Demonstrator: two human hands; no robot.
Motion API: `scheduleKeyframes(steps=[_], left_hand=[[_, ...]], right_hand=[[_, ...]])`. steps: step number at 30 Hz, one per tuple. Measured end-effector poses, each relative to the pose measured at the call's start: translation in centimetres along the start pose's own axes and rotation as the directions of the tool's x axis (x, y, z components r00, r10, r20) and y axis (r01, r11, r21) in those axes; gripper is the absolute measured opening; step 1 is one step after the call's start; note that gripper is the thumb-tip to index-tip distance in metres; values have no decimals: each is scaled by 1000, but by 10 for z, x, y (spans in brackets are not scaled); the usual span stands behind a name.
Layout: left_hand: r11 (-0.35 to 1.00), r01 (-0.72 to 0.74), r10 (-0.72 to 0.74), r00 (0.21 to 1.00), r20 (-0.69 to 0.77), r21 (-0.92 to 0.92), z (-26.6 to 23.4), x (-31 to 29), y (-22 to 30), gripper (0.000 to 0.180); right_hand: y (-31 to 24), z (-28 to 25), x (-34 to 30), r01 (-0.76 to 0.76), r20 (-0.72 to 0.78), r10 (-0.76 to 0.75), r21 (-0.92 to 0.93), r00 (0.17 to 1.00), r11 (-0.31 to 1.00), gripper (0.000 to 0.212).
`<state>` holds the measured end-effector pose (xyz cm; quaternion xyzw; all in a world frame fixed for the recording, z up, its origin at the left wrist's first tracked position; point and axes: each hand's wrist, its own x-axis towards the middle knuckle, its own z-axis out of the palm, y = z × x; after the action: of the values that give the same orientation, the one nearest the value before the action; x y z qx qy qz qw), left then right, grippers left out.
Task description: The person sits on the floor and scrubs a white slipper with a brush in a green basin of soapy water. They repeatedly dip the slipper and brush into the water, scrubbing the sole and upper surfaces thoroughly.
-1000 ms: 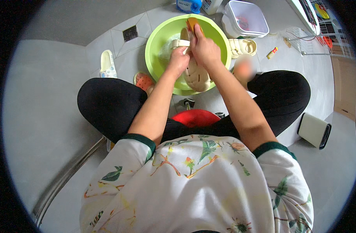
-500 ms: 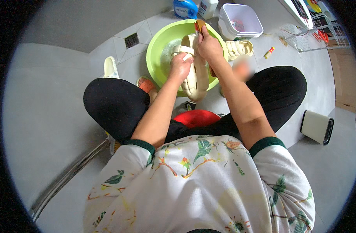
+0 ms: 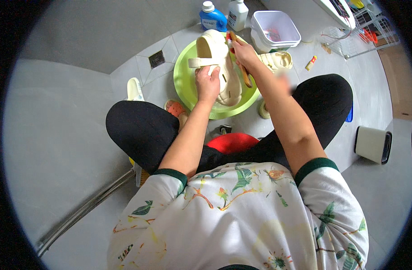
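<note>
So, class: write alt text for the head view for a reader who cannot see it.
A seated person's left hand steadies a cream sandal over a green basin, while the right hand scrubs it with a brush.

Grey tiled floor with pale grout lines and a small square drain — evenly lit, no hard shadows. A metal rail runs low at the left; a white wire rack stands at the far right.

Sandal in basin, bottles behind
</note>
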<state>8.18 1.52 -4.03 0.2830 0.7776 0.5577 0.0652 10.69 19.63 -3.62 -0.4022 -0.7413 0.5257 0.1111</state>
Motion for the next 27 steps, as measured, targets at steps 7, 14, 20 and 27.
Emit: scheduleKeyframes(steps=[7,14,20,27], left_hand=[[995,-47,56,993,101,-91,6,-7,-8,31],[987,23,51,893,447,-160,-8,-17,-2,46],[997,0,42,837,545,-77,-14,-37,7,51],[937,-176,-36,810,585,302,-44,-41,16,47]], right_hand=[[17,-1,-55,113,32,-119,157,992,981,118],[-2,-15,-64,46,197,-106,287,975,957,118],[-5,-5,-65,222,205,-196,-113,959,969,122],[28,5,-67,243,194,-258,97,947,965,117]])
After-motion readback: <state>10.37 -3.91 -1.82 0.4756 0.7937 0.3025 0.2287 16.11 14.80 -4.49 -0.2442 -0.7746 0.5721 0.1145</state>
